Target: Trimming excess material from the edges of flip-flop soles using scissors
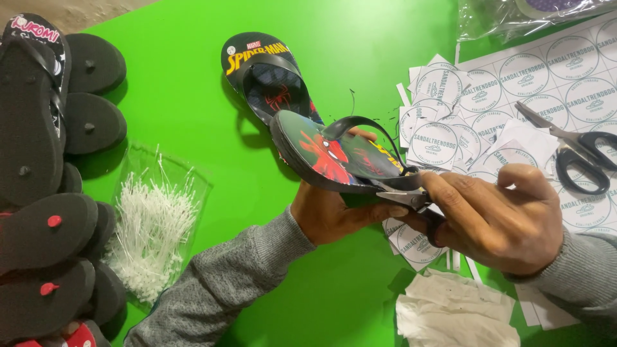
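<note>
Green table (193, 96), black flip-flop (331, 157) with red-and-blue print, grey sleeve (218, 289), white round stickers (527, 74)

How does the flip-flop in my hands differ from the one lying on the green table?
The held flip-flop is lifted and tilted on edge between the left hand and right hand; the lying flip-flop rests flat, untouched. Both share a dark sole, red printed artwork and black straps.

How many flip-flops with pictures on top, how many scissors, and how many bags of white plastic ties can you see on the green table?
Picture flip-flops: 2, one held, one lying flat
Scissors: 1, black-handled
Bags of white plastic ties: 1
Total: 4
</note>
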